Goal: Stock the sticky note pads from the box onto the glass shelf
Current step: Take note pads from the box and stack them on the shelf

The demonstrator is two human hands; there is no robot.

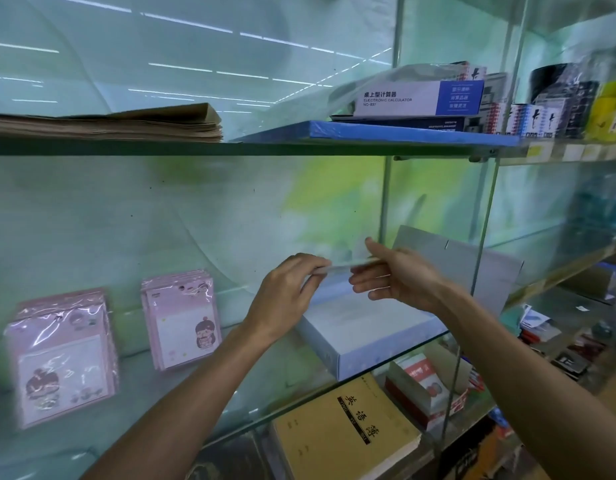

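Note:
Two stacks of pink sticky note pads in clear wrappers lie on the glass shelf (pixel 202 403): one at the far left (pixel 62 358), one nearer the middle (pixel 182 320). An open pale blue box (pixel 362 330) with its grey lid flap raised sits on the shelf's right part. Above the box, my left hand (pixel 285 292) and my right hand (pixel 396 275) hold a thin wrapped pad (pixel 337 268) edge-on between them, each pinching one end. The pad is blurred.
The shelf above carries a pile of brown paper (pixel 126 124), a blue board (pixel 386 131), a calculator box (pixel 420 98) and small boxes at the right. Below the glass lie yellow exercise books (pixel 344 431) and a red-and-white carton (pixel 420 386). Glass uprights stand right of the box.

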